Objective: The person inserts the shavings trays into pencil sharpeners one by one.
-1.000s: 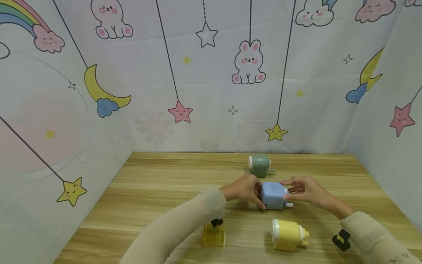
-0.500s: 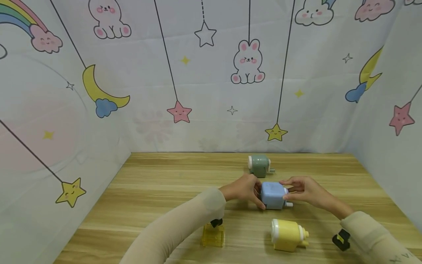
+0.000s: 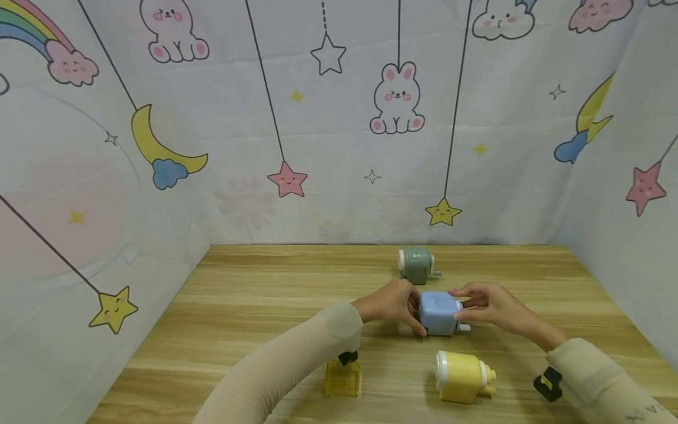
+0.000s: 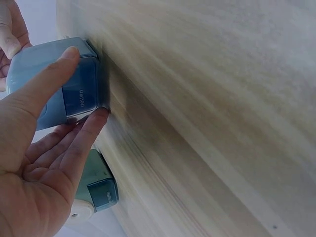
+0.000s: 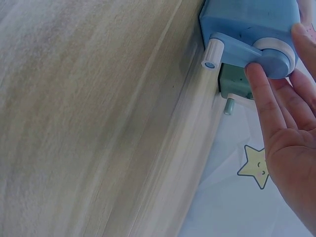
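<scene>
A blue crank pencil sharpener (image 3: pixel 438 313) stands on the table between both hands. My left hand (image 3: pixel 393 305) holds it from the left; in the left wrist view the thumb lies on its body near the dark blue shavings drawer (image 4: pixel 81 88), fingers along the lower side. My right hand (image 3: pixel 495 309) holds the crank side. In the right wrist view, a fingertip touches the crank arm (image 5: pixel 236 49) by the hub, with the thumb against the body's edge. The white crank knob (image 5: pixel 213 53) hangs free of the fingers.
Behind stands a green pencil sharpener (image 3: pixel 416 266). Nearer the front are a yellow pencil sharpener (image 3: pixel 459 378) and a clear yellow box (image 3: pixel 341 378), partly behind the left sleeve. Printed cloth (image 3: pixel 339 129) walls the table (image 3: pixel 265 282) at back and sides.
</scene>
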The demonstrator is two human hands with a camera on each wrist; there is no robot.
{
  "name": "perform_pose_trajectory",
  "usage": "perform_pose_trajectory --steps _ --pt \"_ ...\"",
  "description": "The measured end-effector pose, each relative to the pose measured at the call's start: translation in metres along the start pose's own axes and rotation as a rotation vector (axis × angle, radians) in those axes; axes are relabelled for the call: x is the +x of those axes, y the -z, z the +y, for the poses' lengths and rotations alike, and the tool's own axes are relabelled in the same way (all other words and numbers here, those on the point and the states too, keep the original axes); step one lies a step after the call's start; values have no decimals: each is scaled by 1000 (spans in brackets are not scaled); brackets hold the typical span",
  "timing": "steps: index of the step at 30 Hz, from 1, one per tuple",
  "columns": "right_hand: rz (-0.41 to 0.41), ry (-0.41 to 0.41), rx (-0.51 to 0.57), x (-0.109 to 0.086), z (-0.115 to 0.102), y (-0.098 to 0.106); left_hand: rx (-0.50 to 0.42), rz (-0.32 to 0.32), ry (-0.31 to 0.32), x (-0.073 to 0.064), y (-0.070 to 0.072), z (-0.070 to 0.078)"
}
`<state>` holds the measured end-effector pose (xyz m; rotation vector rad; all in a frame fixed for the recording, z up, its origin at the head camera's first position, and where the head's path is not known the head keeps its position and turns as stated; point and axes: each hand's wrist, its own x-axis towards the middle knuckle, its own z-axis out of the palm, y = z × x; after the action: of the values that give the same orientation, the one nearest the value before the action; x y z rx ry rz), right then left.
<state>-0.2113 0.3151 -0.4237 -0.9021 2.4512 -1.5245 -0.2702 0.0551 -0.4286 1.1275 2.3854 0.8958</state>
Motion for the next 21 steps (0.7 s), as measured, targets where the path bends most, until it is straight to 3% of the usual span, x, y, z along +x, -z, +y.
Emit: perform_pose_trajectory --steps 7,21 --pt "-7 -7 -7 1 1 -1 66 0 -3 0 -2 1" --pt "-10 -4 -27 1 -1 1 31 8 -8 2 -5 -4"
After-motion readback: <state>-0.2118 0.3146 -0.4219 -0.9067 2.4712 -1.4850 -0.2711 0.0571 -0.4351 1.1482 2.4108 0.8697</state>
